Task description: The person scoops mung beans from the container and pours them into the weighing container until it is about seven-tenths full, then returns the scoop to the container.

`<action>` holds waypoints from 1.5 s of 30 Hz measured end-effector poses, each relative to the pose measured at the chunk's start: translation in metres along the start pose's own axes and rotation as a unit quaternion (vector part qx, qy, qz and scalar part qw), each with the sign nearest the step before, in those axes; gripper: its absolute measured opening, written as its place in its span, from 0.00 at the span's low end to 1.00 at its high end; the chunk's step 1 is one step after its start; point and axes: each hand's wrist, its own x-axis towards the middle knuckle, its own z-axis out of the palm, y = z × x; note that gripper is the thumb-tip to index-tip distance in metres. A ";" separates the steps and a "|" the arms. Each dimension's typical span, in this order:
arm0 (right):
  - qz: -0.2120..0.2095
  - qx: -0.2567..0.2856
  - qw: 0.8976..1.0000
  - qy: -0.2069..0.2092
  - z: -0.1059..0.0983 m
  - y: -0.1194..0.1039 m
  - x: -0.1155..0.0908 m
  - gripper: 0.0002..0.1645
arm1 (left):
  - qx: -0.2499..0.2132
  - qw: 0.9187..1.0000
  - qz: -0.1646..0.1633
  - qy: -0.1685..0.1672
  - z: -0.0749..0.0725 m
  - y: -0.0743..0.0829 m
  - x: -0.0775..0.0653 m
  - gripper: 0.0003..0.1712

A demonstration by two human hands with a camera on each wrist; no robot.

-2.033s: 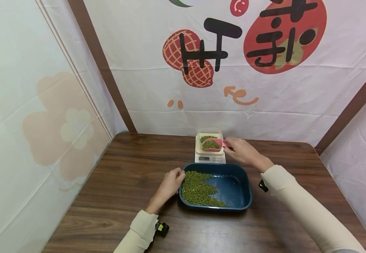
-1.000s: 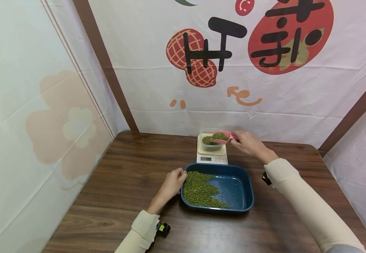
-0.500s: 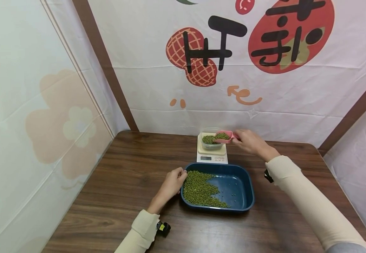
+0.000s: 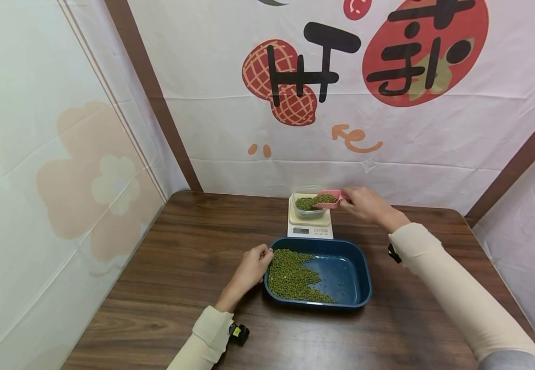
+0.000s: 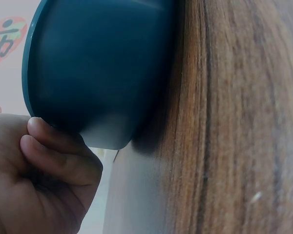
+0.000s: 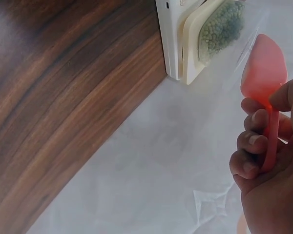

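Pink scoop sits in right fingers; left fingers grip blue tray; scale readout is illegible.

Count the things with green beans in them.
3: the blue tray on the table, the clear tub on the scale, and the pink scoop in the right hand. None look hidden.

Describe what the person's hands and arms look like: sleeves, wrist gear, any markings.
The left hand and right hand wear no gloves. The left sleeve and right sleeve are plain cream with thick cuffs; grey fabric shows farther up the right arm. A small black device sits at the left wrist, with a yellow mark, and another black one at the right. No cables show.
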 end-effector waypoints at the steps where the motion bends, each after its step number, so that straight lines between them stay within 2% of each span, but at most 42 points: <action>1: 0.002 0.000 1.000 -0.003 -0.001 0.000 0.000 0.10 | 0.000 1.000 0.000 0.000 0.000 0.000 0.000 0.20; 20: -0.007 -0.008 1.000 -0.016 -0.011 0.000 0.005 0.10 | 0.005 1.000 -0.001 0.007 0.000 0.000 0.002 0.20; 29: -0.005 -0.027 0.999 -0.032 -0.012 0.000 0.004 0.11 | 0.000 1.000 -0.006 -0.002 0.000 0.000 0.001 0.19; 45: -0.026 -0.043 0.998 -0.030 -0.013 -0.004 0.008 0.09 | 0.004 1.000 -0.007 0.001 0.000 -0.001 0.000 0.19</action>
